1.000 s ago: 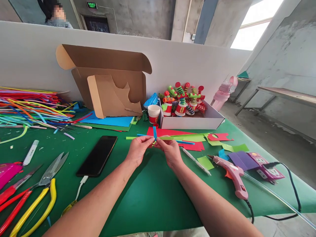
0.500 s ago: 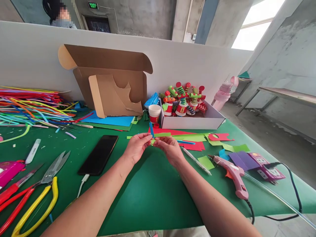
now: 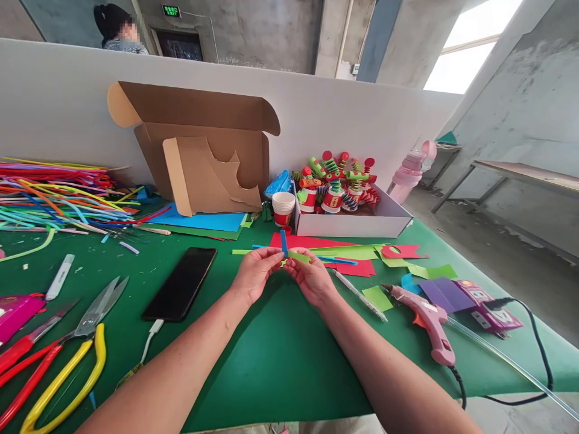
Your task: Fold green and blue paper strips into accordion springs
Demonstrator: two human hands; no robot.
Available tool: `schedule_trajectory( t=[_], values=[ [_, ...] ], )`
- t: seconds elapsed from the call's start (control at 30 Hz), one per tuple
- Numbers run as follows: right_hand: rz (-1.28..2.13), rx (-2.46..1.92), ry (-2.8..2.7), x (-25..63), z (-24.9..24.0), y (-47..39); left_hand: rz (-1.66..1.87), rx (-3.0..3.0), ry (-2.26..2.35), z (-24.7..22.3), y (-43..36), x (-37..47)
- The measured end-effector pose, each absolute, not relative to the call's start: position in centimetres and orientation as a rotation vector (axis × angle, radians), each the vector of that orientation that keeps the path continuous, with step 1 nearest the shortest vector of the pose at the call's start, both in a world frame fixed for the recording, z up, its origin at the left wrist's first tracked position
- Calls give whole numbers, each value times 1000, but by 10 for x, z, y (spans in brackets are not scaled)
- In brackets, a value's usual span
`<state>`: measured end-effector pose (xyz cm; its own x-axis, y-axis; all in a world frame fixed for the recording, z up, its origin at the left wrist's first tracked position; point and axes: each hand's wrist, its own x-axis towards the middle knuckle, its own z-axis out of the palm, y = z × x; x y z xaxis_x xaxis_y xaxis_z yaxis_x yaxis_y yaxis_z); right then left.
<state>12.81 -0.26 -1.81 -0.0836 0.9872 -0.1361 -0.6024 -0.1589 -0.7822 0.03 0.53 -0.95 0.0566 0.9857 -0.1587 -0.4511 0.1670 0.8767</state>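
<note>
Blue strip [image 3: 284,243], head view, stands upright now; half a second ago it leaned left. Green strip [image 3: 299,257] sits lower, across the right fingers. Left hand [image 3: 254,274]: thumb and fingertips pinched together at the blue strip's base. Right hand [image 3: 312,276]: pinched likewise on the green. Both strips held over the table [image 3: 280,361]. Likely paper: light, floppy, easily creased; best gripped flat at the join, pressed gently.

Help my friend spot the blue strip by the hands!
Over the green table, find the left hand and right hand, close together. Between them is the blue strip, next to a green strip. Part of it sticks straight up, while the blue pieces to its right lie flat.
</note>
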Motion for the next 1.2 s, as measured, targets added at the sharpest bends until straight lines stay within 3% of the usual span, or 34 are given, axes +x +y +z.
schedule_trajectory(
  t=[0.67, 1.2],
  values=[
    [1451, -841, -736, 118, -16, -8, 1270, 732, 932, -5, 1, 5],
    [1536, -841, -738, 124, -18, -6, 1288, 833, 948, -8, 1, 4]
  ],
)
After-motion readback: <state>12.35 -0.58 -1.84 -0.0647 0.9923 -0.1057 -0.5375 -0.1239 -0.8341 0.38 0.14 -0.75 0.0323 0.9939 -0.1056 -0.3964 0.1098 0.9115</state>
